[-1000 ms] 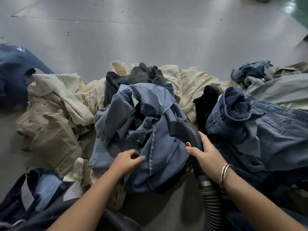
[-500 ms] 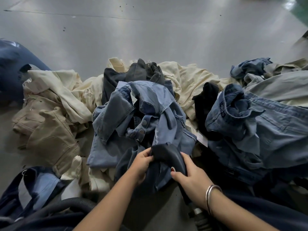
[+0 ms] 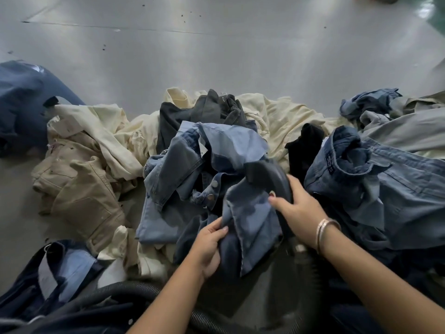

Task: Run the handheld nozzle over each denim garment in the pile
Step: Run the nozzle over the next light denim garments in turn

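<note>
A crumpled blue denim jacket lies in the middle of the pile. My right hand grips the black curved nozzle, whose head sits on the jacket's upper folds. A fold of the same jacket is pinched in my left hand at its near edge and held taut. From under my right wrist a ribbed black hose runs down and off to the lower left. More blue denim is heaped at the right.
Cream and tan garments lie left of the jacket, a dark grey one behind it, a black one to its right. Dark navy clothes sit at the far left and lower left. Grey floor stretches beyond.
My right hand has pushed the nozzle away from me and to the right, up across the jacket. My left hand stays low, gripping the fabric.
</note>
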### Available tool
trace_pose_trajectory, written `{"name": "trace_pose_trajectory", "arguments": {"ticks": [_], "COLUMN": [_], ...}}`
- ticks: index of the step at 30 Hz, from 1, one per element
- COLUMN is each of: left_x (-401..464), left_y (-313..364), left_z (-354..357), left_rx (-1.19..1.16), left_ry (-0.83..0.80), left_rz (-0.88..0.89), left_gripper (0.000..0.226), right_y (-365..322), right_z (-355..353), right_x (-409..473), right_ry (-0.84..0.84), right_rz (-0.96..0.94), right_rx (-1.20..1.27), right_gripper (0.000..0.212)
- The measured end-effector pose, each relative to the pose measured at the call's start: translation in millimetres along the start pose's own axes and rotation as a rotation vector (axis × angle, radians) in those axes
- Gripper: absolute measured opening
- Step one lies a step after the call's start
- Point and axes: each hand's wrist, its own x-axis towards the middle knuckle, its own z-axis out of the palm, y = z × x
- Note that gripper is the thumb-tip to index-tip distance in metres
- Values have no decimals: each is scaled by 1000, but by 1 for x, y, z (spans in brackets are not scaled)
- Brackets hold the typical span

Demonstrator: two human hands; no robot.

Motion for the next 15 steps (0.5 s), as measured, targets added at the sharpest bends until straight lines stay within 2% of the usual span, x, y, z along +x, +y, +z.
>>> {"name": "trace_pose_trajectory", "arguments": {"ticks": [4,8,11,13,15], "left_x": [7,5,4,2,-2], "left_y": [10,10,10,13,12], "left_z": [5,9,7,6,10], "left_rx": [-107,-104,-139,-111,-64], "left_ry": [-71,-183,-211,-242,-293], "left_rz": [47,59,57,50,38], "left_gripper": [36,44,47,45,45], "right_y": [10,16,13,8,4], "right_z": [2,4,7,9,9], "right_x": [-54,-77,-74,-63,-43], "right_ry": [-190,-253,-238,-173,-104], "right_rz": [-11,-1,-23,-43,-47], "right_rx": [-77,-222,-272,-245,-267], "right_gripper": [47,55,60,58,65]}}
